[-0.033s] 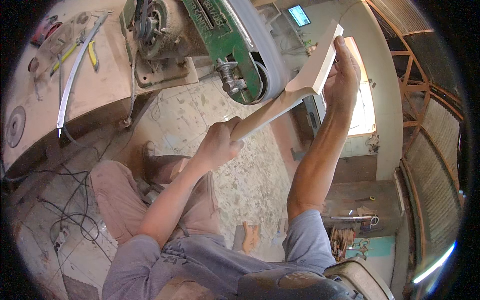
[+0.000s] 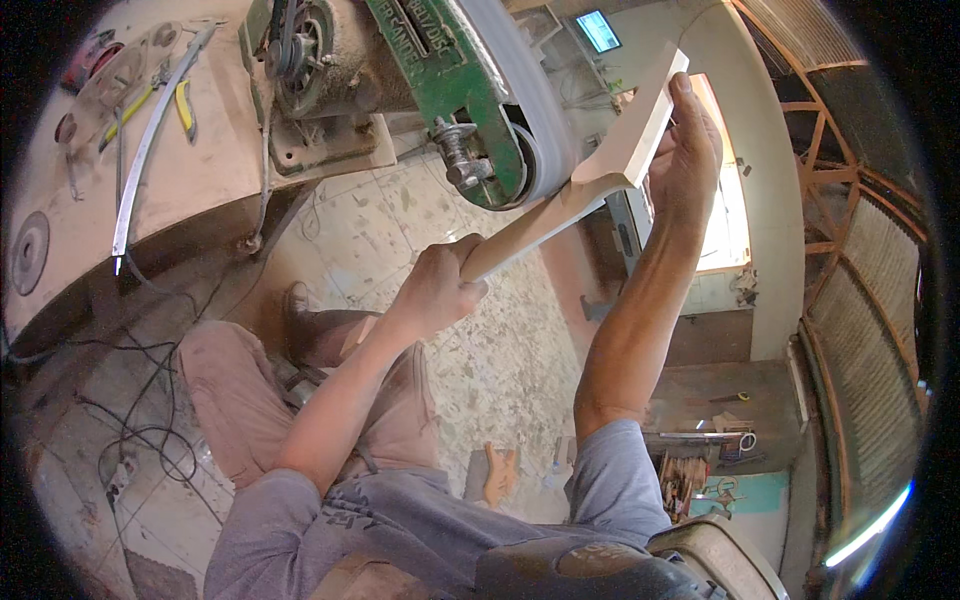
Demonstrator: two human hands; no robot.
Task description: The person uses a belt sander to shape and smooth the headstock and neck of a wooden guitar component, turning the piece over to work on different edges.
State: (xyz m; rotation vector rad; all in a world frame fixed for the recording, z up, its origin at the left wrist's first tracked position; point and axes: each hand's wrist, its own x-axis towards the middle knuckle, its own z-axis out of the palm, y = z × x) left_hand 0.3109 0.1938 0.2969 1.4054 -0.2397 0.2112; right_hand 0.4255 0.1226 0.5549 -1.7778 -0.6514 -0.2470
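Note:
I hold a pale, shaped wooden piece (image 2: 612, 165) with a long thin handle end and a wider flat end. My left hand (image 2: 437, 288) grips the narrow lower end. My right hand (image 2: 688, 150) clasps the wide upper end, fingers along its edge. The middle of the piece presses against the grey belt (image 2: 535, 95) of a green belt sander (image 2: 450, 80), just below its front roller. The sander sits on a dusty workbench (image 2: 200, 180).
Pliers with yellow handles (image 2: 185, 105), a curved metal strip (image 2: 150, 140) and round discs lie on the bench. Black cables (image 2: 130, 420) trail over the tiled, dusty floor. A wooden cut-out (image 2: 500, 472) lies on the floor; a shelf of tools (image 2: 700, 440) stands at right.

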